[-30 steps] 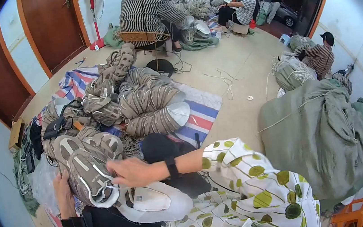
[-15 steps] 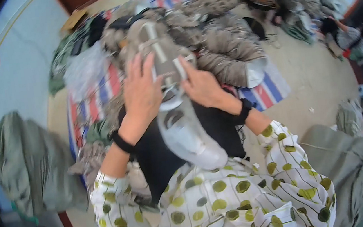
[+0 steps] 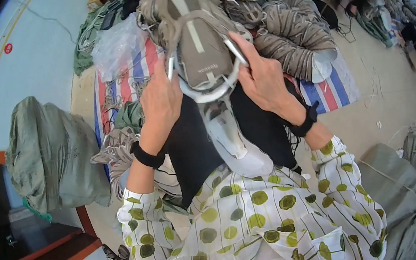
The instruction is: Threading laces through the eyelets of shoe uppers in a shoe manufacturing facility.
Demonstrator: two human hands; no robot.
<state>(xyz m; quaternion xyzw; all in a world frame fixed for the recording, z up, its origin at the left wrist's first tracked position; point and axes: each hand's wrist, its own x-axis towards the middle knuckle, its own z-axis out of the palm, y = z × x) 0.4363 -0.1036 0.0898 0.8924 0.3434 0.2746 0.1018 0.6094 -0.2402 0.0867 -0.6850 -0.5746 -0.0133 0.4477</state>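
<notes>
A grey-brown shoe upper (image 3: pixel 203 52), with a pale stripe down its tongue, is held out in front of me, its collar end toward me. My left hand (image 3: pixel 160 97) grips its left edge beside a white strip. On the opposite edge my right hand (image 3: pixel 266 81) closes around the side, thumb and forefinger at a second white strip. Beneath the collar, a translucent whitish foot-shaped piece (image 3: pixel 245 156) stretches back over my lap, lying on black cloth (image 3: pixel 194 147). Whether that piece is joined to the upper I cannot tell.
Stacked shoe uppers (image 3: pixel 292 36) lie beyond on a striped plastic sheet (image 3: pixel 325 92). A clear plastic bag (image 3: pixel 117 47) is at its left. Green-grey sacks stand at the left (image 3: pixel 47 155) and right (image 3: pixel 393 180). Dark glasses (image 3: pixel 117 254) lie on the floor at lower left.
The shoe upper now shows more of its tongue and collar. My left hand, earlier spread over its side, has slid down to its edge. The whole view has shifted.
</notes>
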